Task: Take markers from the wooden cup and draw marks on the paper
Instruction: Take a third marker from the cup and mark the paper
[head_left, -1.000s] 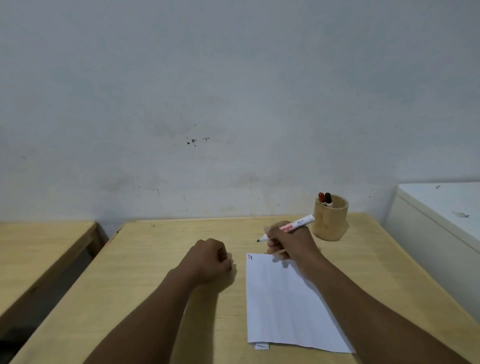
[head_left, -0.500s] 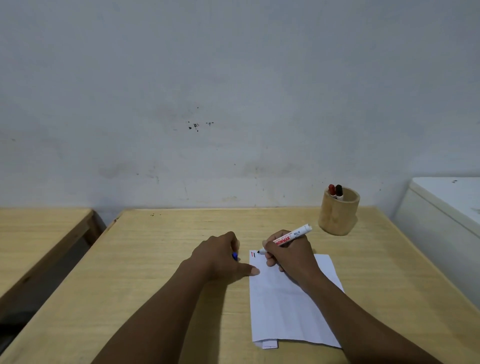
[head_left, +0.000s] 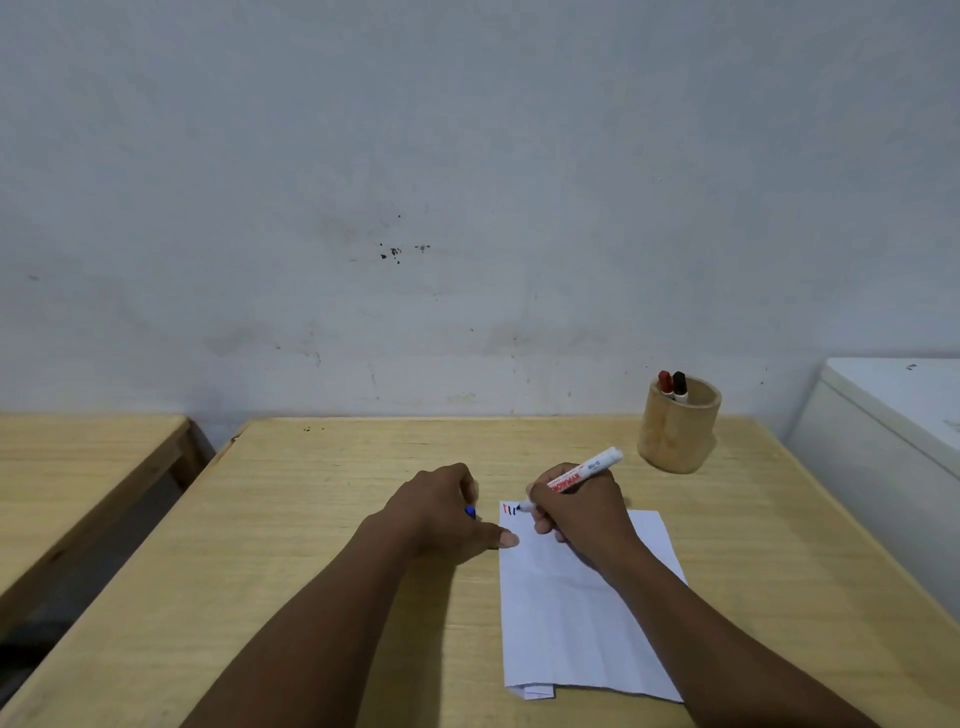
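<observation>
The worktop fills the lower half of the frame, a pale wooden surface set against a grey-white wall. A second wooden surface sits at the lower left, and a white cabinet stands at the right edge.

The paper lies lengthwise at lower centre-right of the frame, flat on the worktop, with its near edge folded under. Most of the sheet is blank.

The wooden cup stands upright at the right rear of the worktop, well apart from the paper. Two capped markers remain in it: a red-capped marker and a black-capped marker.

The right hand rests on the upper part of the paper. Its grip is closed around a white marker, tip down at the sheet's upper left corner. The left hand rests on the worktop just left of the paper, thumb extended to the sheet's edge. Its fingers are curled around a small blue object, probably the marker's cap; only a sliver shows.

Short strokes, red and dark, sit at the upper left corner of the paper.

Assessment: marking is under way. At least one marker is drawn and in use; two remain in the cup, so further withdrawals and marks probably remain.
</observation>
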